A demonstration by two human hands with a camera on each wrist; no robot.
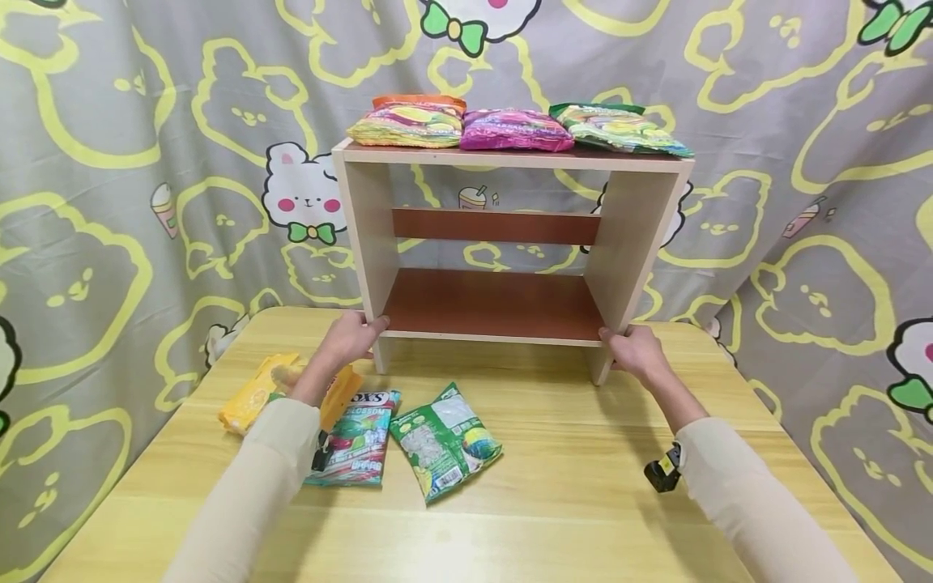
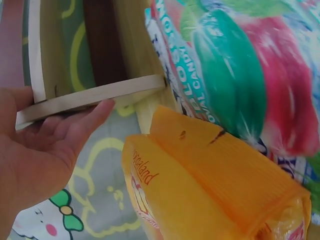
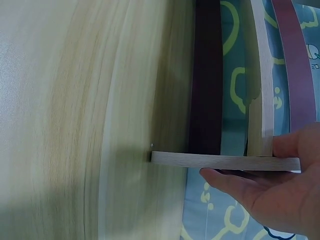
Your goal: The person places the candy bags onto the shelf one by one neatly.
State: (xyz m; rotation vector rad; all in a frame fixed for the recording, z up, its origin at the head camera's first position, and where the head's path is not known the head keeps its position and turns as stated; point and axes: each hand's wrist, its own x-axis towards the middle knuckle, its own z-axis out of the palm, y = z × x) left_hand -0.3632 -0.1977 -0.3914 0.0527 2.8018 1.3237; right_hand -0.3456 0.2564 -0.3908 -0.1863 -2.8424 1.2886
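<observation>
A small wooden shelf (image 1: 492, 304) with pale side panels and reddish-brown boards stands upright at the back of the table. My left hand (image 1: 351, 336) grips its left side panel (image 2: 100, 94) low down, thumb on the inner face and fingers along the outside. On the opposite side, my right hand (image 1: 636, 351) grips the right side panel (image 3: 225, 162) the same way, level with the lower board. Three snack bags lie along the top: a yellow-and-pink bag (image 1: 411, 125), a magenta bag (image 1: 516, 131) and a green-and-yellow bag (image 1: 619, 129).
On the table (image 1: 568, 502), left of the middle, lie a green bag (image 1: 450, 444), a teal candy bag (image 1: 364, 449) and yellow-orange packaging (image 1: 248, 398), partly behind my left forearm. A grey curtain (image 1: 131, 243) with yellow bear outlines hangs behind and at both sides.
</observation>
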